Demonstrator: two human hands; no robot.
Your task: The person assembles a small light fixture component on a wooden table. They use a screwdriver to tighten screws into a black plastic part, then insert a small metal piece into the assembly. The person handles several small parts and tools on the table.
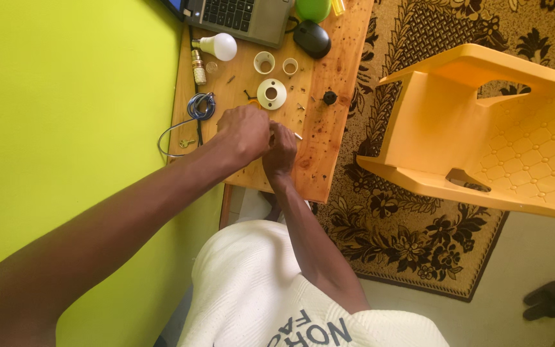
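We cannot see what our left hand (244,132) and right hand (282,151) pinch; only a thin pale tip (298,136) pokes out. The laptop (242,16) and green ball (313,8) are cut by the top edge. The specks (303,106) on the table (329,160) are too tiny to tell.

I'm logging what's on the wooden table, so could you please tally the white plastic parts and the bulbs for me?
Small white plastic cups: 2
White round disc with a centre hole: 1
White light bulb: 1
Total: 4
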